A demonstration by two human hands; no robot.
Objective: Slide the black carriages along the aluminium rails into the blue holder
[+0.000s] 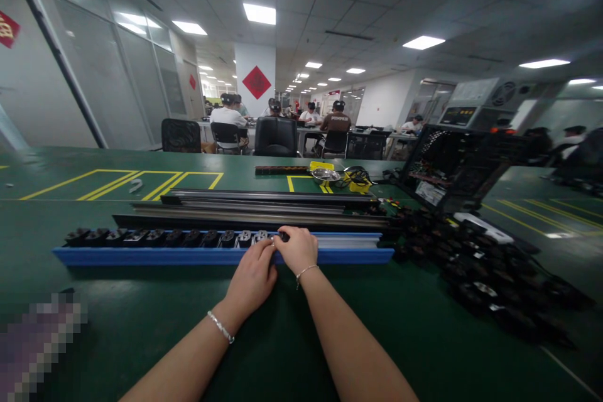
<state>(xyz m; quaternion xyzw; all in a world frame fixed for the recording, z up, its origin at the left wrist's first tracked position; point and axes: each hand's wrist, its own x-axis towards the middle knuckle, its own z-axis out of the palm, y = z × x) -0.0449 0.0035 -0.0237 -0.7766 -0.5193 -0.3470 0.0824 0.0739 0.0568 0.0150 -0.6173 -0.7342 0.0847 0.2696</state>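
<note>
A long blue channel (pixel 155 257) lies crosswise before me, with a row of black socket modules (pixel 193 239) seated along its left and middle part. Some modules near the row's right end have paler, silvery faces. My right hand (pixel 299 250) is closed over the channel, its fingers round a small black socket module (pixel 283 237) at the right end of the row. Against it, my left hand (pixel 252 273) has its fingers bent and pressed together at the channel's front edge. What the left fingertips grip is hidden. Right of my hands, the pale inside of the channel shows.
Dark metal rails (pixel 264 207) lie behind the channel. A heap of black parts (pixel 485 270) spreads to the right, below an open black case (pixel 447 169). A metal bowl (pixel 325 175) and yellow-handled cables (pixel 358 183) sit farther back. People sit beyond the green table (pixel 155 320).
</note>
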